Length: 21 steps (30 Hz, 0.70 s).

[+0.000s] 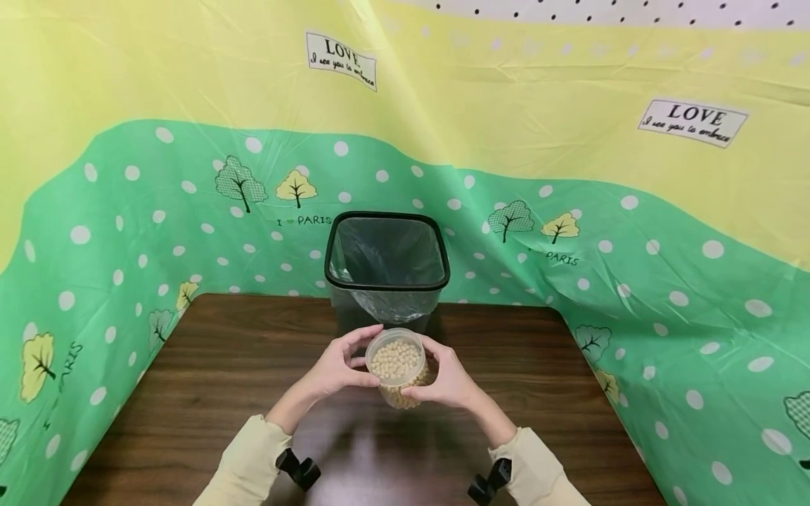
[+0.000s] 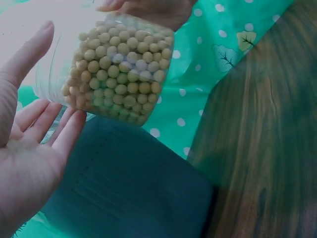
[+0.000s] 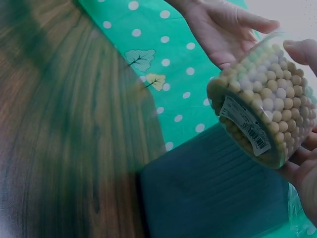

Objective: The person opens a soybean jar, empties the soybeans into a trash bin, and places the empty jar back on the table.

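Two hands, one jar, one bin. Left hand [image 1: 332,372]: fingers [image 2: 47,124] spread nearly straight, with the thumb raised, lying along the left side of the single clear plastic jar [image 1: 399,367]; the left wrist view shows the palm open beside the jar wall, and whether the fingertips touch it cannot be told. The jar, held between the two hands above the brown wooden bench [image 1: 190,393], is filled with many small round pale beans [image 2: 119,69], too many to count; one barcode label [image 3: 246,124] sits on its base. Right hand [image 1: 449,383]: fingers curled round the right side of the jar, thumb on its rim, holding it. Just beyond the fingertips stands one black bin [image 1: 387,270] lined with one clear bag.
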{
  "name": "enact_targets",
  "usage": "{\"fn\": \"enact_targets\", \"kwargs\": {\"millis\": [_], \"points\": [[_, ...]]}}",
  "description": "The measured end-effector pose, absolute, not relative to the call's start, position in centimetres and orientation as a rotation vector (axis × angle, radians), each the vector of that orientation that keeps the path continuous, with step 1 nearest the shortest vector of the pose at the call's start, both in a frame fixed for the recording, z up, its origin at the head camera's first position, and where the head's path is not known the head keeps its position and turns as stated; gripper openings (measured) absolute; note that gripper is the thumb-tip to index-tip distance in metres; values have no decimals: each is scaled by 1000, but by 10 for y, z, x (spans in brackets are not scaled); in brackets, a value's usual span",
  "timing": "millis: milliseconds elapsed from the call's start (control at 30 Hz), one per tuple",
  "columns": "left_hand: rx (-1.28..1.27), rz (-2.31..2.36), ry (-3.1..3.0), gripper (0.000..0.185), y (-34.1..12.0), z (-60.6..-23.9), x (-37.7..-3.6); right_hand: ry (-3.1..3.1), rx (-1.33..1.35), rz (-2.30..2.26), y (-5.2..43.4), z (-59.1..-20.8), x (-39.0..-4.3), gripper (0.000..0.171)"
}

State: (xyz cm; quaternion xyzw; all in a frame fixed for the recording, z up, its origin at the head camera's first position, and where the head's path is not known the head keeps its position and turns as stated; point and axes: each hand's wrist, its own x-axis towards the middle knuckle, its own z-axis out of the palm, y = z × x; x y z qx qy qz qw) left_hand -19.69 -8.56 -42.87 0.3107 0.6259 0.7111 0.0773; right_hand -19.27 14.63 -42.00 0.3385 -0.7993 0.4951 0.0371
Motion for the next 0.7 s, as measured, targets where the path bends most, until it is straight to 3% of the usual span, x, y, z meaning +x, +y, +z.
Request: {"fn": "enact_targets", "kwargs": {"millis": [167,700], "points": [[984,2167,1941,72,-82,-428,-197,-2402,1035,1486,144,-422,-192,82],[814,2244,2174,68,-83,-421,-198,-2333,813,1353,133,-433,-187,81]]}}
